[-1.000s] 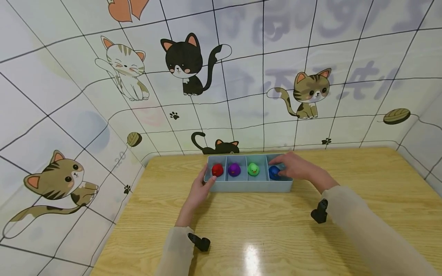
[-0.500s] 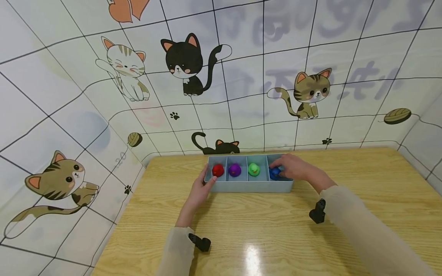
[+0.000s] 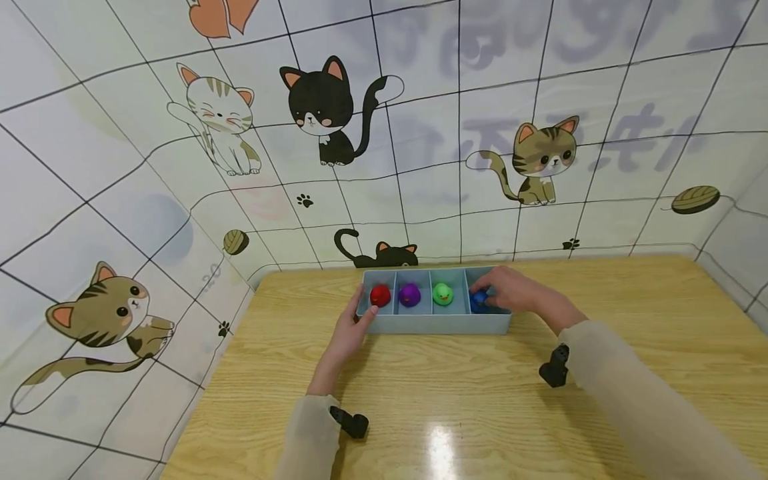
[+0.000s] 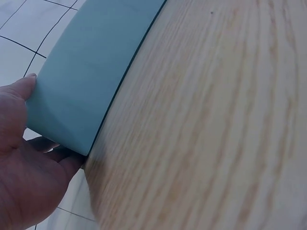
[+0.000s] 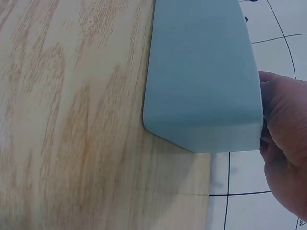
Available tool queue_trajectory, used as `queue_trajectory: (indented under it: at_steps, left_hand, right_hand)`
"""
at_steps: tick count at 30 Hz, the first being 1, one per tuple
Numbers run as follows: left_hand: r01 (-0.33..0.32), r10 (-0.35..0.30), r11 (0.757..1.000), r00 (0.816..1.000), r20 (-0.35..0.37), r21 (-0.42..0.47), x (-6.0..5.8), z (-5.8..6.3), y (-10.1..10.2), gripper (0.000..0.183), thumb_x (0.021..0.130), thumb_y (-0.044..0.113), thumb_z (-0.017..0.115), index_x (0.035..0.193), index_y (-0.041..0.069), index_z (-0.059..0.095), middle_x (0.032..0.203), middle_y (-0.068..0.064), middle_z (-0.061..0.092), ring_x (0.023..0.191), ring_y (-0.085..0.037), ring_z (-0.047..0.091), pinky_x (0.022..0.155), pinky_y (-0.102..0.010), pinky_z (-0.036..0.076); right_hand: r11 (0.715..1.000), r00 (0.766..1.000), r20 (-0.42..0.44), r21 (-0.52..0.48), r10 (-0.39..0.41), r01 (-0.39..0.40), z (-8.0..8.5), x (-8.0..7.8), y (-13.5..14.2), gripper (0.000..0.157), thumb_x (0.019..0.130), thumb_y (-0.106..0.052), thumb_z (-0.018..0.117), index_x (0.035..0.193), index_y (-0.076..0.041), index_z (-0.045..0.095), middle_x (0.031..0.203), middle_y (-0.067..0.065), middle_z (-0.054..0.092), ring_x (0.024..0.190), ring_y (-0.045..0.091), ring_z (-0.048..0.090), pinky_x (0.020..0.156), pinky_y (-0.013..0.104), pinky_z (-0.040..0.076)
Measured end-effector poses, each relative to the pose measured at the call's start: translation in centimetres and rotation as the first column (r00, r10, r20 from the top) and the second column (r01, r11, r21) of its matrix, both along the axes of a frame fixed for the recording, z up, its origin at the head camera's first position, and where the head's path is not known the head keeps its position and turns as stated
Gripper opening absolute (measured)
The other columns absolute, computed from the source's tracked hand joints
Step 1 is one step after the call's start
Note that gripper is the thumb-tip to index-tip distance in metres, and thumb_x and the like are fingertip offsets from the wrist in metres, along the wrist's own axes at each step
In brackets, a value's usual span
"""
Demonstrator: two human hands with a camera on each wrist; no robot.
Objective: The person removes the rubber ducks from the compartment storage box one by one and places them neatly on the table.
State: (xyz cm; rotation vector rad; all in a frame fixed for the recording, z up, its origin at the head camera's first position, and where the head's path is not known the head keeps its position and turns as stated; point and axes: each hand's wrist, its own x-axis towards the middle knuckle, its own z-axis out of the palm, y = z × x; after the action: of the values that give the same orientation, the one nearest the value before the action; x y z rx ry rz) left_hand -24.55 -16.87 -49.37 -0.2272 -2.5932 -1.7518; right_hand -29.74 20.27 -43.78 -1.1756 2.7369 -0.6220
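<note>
A long light-blue box (image 3: 438, 325) with dividers stands on the table. Its compartments hold, from left to right, a red toy duck (image 3: 379, 294), a purple toy duck (image 3: 410, 295), a green toy duck (image 3: 443, 294) and a blue toy duck (image 3: 480, 301). My left hand (image 3: 349, 329) grips the box's left end, thumb at the front rim, fingers around the side. Reaching over the right end, my right hand (image 3: 515, 291) has its thumb and fingers about the blue duck inside the rightmost compartment. In the right wrist view the box wall (image 5: 204, 72) hides those fingertips.
The wooden table (image 3: 420, 387) runs up to a wall (image 3: 432, 153) covered with cat drawings, just behind the box. Each sleeve carries a small black wrist camera, one on the left (image 3: 350, 423) and one on the right (image 3: 555, 367).
The fingers of my right hand have come down and closed in around the blue duck. My left hand stays on the box's left end, and the box has not visibly moved.
</note>
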Motion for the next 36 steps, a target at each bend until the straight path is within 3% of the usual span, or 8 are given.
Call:
queue_trajectory:
  at_steps: [6, 10, 17, 23, 36]
  left_hand:
    - [0.004, -0.004, 1.0, 1.0, 0.016, -0.014, -0.1, -0.1, 0.0, 0.071, 0.107, 0.029, 0.059, 0.165, 0.011, 0.022, 0.168, -0.017, 0.022, 0.153, -0.037, 0.02, 0.119, -0.051, 0.028]
    - [0.003, -0.003, 1.0, 1.0, 0.011, -0.021, -0.2, -0.1, -0.1, 0.071, 0.106, 0.029, 0.059, 0.165, 0.012, 0.022, 0.167, -0.017, 0.023, 0.153, -0.037, 0.022, 0.119, -0.051, 0.028]
    - [0.015, -0.014, 1.0, 1.0, 0.017, -0.012, -0.3, -0.1, -0.2, 0.071, 0.107, 0.03, 0.058, 0.165, 0.011, 0.021, 0.167, -0.018, 0.022, 0.152, -0.038, 0.021, 0.118, -0.052, 0.029]
    - [0.01, -0.009, 1.0, 1.0, 0.028, -0.022, -0.2, -0.1, -0.2, 0.071, 0.107, 0.031, 0.058, 0.165, 0.012, 0.022, 0.167, -0.019, 0.023, 0.152, -0.038, 0.022, 0.119, -0.052, 0.028]
    - [0.008, -0.008, 1.0, 1.0, 0.017, -0.013, -0.1, -0.2, -0.1, 0.071, 0.107, 0.031, 0.058, 0.165, 0.013, 0.022, 0.167, -0.017, 0.022, 0.153, -0.037, 0.019, 0.12, -0.052, 0.025]
  right_hand:
    - [1.0, 1.0, -0.017, 0.004, -0.008, 0.008, 0.9, 0.2, 0.2, 0.027, 0.088, 0.005, 0.072, 0.115, -0.001, 0.076, 0.11, 0.012, 0.074, 0.099, 0.029, 0.068, 0.083, 0.048, 0.056]
    - [1.0, 1.0, -0.026, -0.007, -0.017, 0.017, 2.0, 0.6, 0.4, 0.027, 0.09, 0.007, 0.071, 0.115, -0.001, 0.076, 0.112, 0.012, 0.073, 0.102, 0.032, 0.067, 0.086, 0.05, 0.055]
    - [0.992, 0.999, -0.019, -0.118, -0.04, 0.037, 4.0, 1.5, 0.9, 0.028, 0.088, 0.011, 0.071, 0.114, 0.002, 0.074, 0.111, 0.014, 0.074, 0.102, 0.034, 0.068, 0.089, 0.056, 0.054]
    - [0.992, 0.997, -0.059, -0.12, -0.055, 0.048, 5.3, 2.4, 1.7, 0.029, 0.089, 0.011, 0.071, 0.116, 0.001, 0.074, 0.113, 0.014, 0.073, 0.104, 0.037, 0.067, 0.089, 0.055, 0.054]
    - [0.986, 0.991, -0.081, -0.142, -0.105, 0.093, 5.5, 3.3, 5.3, 0.032, 0.086, 0.016, 0.072, 0.115, 0.002, 0.072, 0.114, 0.014, 0.07, 0.104, 0.039, 0.068, 0.087, 0.052, 0.057]
